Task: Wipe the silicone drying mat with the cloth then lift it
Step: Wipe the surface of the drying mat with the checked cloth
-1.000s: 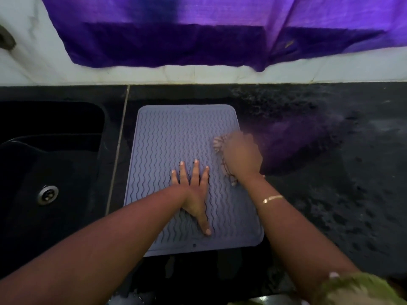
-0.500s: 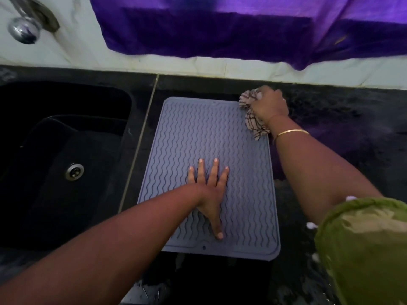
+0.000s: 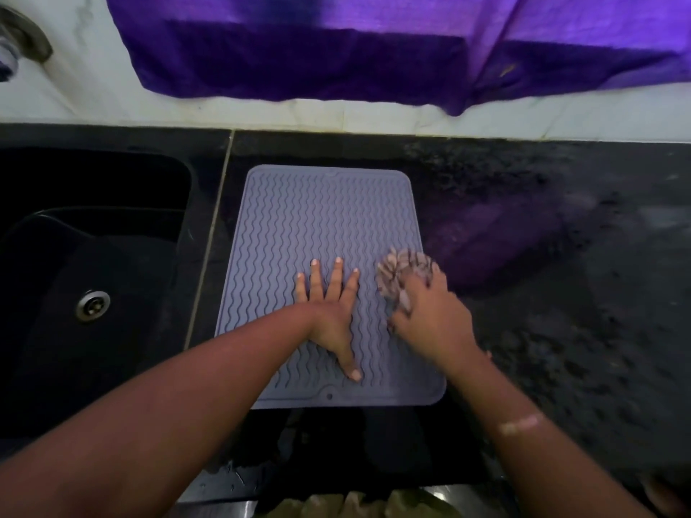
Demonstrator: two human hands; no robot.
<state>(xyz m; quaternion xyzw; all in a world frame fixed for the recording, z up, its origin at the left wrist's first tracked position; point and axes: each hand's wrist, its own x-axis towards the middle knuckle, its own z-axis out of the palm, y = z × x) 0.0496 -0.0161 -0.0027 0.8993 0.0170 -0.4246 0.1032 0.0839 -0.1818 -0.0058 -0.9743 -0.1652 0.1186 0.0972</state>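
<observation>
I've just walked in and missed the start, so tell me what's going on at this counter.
A person is wiping a grey silicone drying mat that lies on a black counter beside a sink. The left hand presses flat on the mat's middle, fingers spread. The right hand, blurred, grips a bunched checked cloth near the mat's right edge. The mat lies flat, not yet lifted.

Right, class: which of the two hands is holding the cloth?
The right hand, gripping the bunched cloth; the left hand lies flat and empty on the mat.
</observation>
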